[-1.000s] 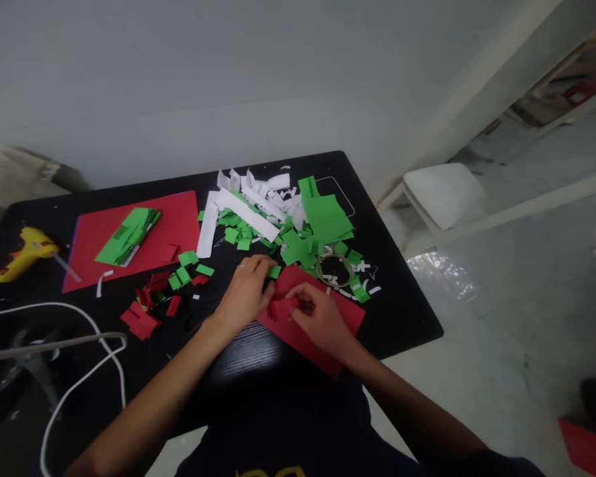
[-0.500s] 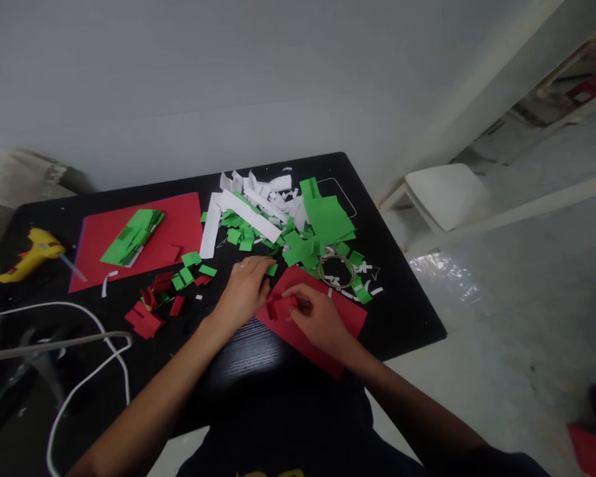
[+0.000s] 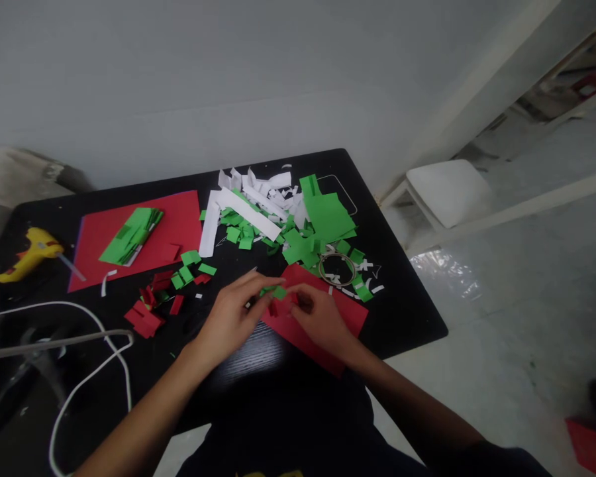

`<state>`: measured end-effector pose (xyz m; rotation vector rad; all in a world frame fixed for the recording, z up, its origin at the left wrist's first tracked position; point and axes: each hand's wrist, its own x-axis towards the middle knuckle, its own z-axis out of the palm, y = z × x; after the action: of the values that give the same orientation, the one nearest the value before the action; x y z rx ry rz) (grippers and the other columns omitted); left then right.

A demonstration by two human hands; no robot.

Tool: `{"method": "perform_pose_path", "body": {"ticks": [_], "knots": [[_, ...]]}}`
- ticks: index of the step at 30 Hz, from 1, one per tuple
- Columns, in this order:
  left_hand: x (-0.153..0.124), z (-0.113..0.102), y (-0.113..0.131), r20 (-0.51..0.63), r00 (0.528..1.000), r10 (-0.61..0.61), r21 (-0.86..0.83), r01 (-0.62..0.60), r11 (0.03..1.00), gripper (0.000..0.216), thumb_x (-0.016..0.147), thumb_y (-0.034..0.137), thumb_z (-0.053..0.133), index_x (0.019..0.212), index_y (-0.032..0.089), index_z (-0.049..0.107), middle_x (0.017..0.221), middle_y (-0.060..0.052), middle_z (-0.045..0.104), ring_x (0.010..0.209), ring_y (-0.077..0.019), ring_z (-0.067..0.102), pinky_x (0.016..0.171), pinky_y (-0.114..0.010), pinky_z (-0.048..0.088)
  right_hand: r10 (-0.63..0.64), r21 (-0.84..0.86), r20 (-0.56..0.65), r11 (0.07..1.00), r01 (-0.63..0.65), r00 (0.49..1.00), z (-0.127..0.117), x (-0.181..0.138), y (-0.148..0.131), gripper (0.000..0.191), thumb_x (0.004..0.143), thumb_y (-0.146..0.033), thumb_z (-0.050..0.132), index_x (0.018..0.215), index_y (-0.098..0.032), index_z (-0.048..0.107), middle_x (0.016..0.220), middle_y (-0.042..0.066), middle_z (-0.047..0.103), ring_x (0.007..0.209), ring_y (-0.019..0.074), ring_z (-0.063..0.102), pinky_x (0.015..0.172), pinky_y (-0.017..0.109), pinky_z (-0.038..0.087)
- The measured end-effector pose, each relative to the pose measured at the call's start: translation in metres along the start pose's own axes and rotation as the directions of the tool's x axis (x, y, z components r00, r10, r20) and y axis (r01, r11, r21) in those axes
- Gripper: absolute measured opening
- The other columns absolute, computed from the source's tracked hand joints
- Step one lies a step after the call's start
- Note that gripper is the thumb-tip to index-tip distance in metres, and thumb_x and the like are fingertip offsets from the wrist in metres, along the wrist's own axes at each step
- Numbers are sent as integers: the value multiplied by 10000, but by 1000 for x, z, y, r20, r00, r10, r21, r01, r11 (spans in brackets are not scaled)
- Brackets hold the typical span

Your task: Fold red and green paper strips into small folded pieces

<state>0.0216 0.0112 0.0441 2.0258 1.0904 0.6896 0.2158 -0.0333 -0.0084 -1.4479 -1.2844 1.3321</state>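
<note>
My left hand (image 3: 236, 315) pinches a small green paper piece (image 3: 279, 292) between thumb and fingertips. Facing it, my right hand (image 3: 322, 317) is curled closed, with a small folded red paper piece (image 3: 294, 299) at its fingers. The right index fingertip meets the end of the green piece. Both hands are over a red paper sheet (image 3: 345, 315) near the table's front edge. Another red strip (image 3: 272, 308) shows beneath the green piece, partly hidden by the left thumb.
On the black table (image 3: 402, 305) lie white strips (image 3: 251, 213), green squares (image 3: 328, 215), a ring (image 3: 336, 269), red pieces (image 3: 144, 319) and a green paper bundle (image 3: 133, 237) on a red sheet (image 3: 179, 212). A yellow glue gun (image 3: 32, 255) and white cable (image 3: 74, 306) are left.
My left hand has drawn back toward me, bringing the green paper piece down from the far edge of the red sheet to the right fingertips. The right hand has hardly moved.
</note>
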Motion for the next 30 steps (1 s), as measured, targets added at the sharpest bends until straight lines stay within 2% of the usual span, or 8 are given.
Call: {"method": "perform_pose_path", "body": {"ticks": [2,4,8,14,21,25,28,30], "knots": [[-9,4,9,27,999,-26,-12,27,1000,246,966,143,604,1182,244,662,1022,-7,742,813,-146,701,642,-238,530,-7,23,11,1000,7,1000,1,0,-1,214,869,-181,653,1058,-202,749,991,55,798,885,202,741,818,344,583],[-14,11,11,33,999,-42,9,42,999,201,934,103,606,1098,219,620,910,15,706,721,-136,667,602,-236,503,-25,29,12,999,24,1000,2,-1,-3,193,873,-217,674,1051,-200,747,962,51,789,855,193,729,787,323,573],[-14,20,4,-7,1000,28,135,-27,991,138,941,72,576,947,208,597,797,18,623,749,-169,621,656,-282,500,-62,-12,3,998,62,998,2,-3,-5,242,844,-166,637,1061,-191,740,925,42,774,805,181,706,751,306,558],[-13,22,-7,-21,991,134,217,-127,968,109,1021,145,561,1041,202,652,962,-34,691,899,-212,635,816,-382,537,-79,21,7,997,79,997,2,-5,-5,226,881,-192,616,1074,-196,734,969,45,775,846,183,717,790,317,570],[-16,27,-13,-64,990,123,198,-108,974,139,1024,142,541,1070,206,656,1015,-50,684,971,-216,662,867,-405,578,-15,139,48,990,9,999,0,-3,-11,247,851,-165,607,1057,-202,737,1012,37,775,924,179,729,868,318,579],[-18,28,-15,-47,993,106,130,-99,987,135,1031,150,536,1084,212,644,1015,-40,666,939,-187,680,835,-363,594,37,187,65,981,-48,997,0,-3,-12,187,852,-282,694,1019,-209,736,970,38,768,899,191,729,858,337,588],[-21,28,-15,-58,992,116,102,-110,989,128,1028,150,553,1085,215,647,1016,-36,664,933,-177,683,822,-340,591,51,212,93,975,-70,994,1,-3,-11,282,789,-358,801,1010,-200,726,983,54,772,920,211,732,868,362,591],[-21,28,-14,-73,990,122,92,-115,989,120,1027,148,560,1063,214,654,998,-34,664,926,-174,683,808,-326,586,63,226,110,970,-87,992,2,-4,-10,353,732,-345,855,1015,-191,713,1006,59,770,943,217,732,884,369,590]]}}
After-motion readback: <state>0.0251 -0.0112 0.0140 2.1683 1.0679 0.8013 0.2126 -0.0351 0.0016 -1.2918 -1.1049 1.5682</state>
